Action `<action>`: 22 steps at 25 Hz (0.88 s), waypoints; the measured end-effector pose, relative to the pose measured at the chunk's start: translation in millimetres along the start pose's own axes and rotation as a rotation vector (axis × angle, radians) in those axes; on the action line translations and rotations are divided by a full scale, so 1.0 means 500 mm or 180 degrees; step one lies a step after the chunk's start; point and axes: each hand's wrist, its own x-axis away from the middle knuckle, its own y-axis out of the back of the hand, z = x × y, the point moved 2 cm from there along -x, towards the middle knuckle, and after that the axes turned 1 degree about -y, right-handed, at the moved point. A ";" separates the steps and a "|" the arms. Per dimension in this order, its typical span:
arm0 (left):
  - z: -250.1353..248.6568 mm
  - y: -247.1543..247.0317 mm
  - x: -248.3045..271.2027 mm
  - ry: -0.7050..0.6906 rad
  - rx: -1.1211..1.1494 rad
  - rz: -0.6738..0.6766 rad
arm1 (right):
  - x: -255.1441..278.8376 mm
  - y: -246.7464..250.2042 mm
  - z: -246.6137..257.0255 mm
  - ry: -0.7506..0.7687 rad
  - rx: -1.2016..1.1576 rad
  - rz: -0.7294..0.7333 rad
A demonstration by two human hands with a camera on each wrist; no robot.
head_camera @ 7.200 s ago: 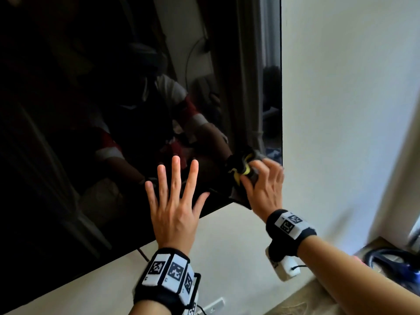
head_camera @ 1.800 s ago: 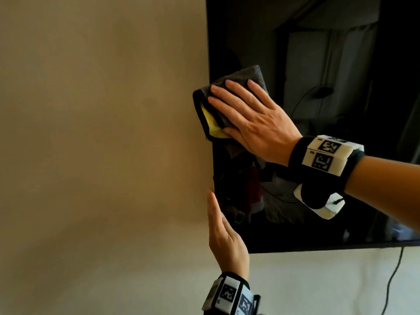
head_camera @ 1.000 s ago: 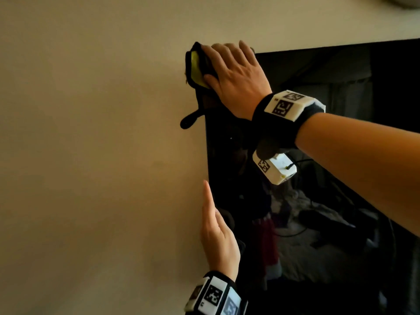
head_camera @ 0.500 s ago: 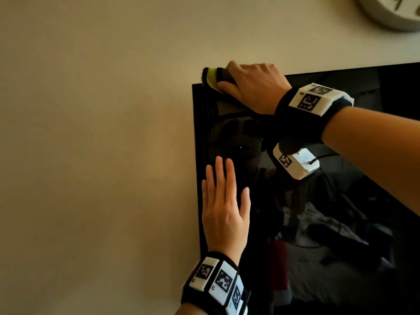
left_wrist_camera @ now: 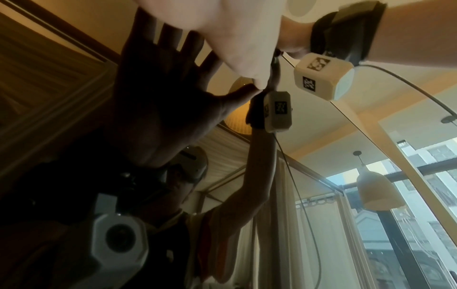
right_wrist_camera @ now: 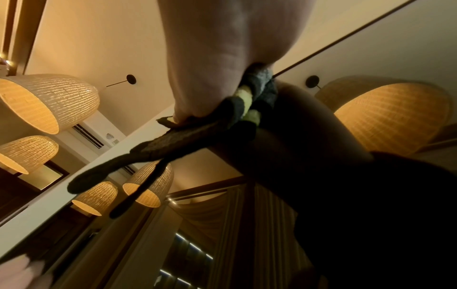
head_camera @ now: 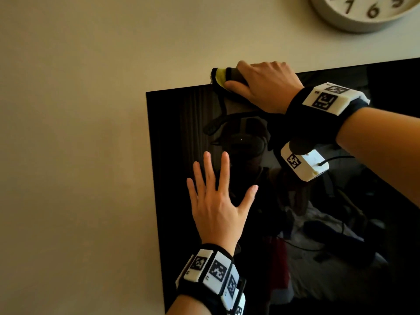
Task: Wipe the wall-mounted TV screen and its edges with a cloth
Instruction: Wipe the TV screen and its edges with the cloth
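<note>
head view faces the tv [head_camera: 295, 201] closely; wrist views look up it

One TV screen [head_camera: 318, 201] hangs on the wall. Against it are two hands: one left hand [head_camera: 218, 205] flat on the glass, one right hand [head_camera: 263, 85] at its top edge with one cloth [head_camera: 221, 75]. One clock [head_camera: 363, 12] hangs above the screen.

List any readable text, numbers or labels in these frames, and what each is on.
"7", "6", "5": numerals on the wall clock above the TV; a fourth numeral left of the 7 is cut off by the frame edge.
Wrist bands of the left hand and right hand: square black-and-white marker patterns only, plus tiny characters too small to read.
TV, cloth: no text visible.
</note>
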 end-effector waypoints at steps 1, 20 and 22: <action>-0.004 0.000 0.000 0.0025 -0.0025 -0.0016 | 0.011 0.005 -0.019 -0.0032 -0.0002 0.0016; -0.224 -0.023 -0.023 -0.0505 -0.0004 0.0193 | 0.120 0.051 -0.223 -0.0378 -0.0029 0.0077; -0.254 -0.033 -0.022 -0.0542 -0.0015 0.0253 | 0.134 0.058 -0.251 -0.0412 -0.0034 0.0089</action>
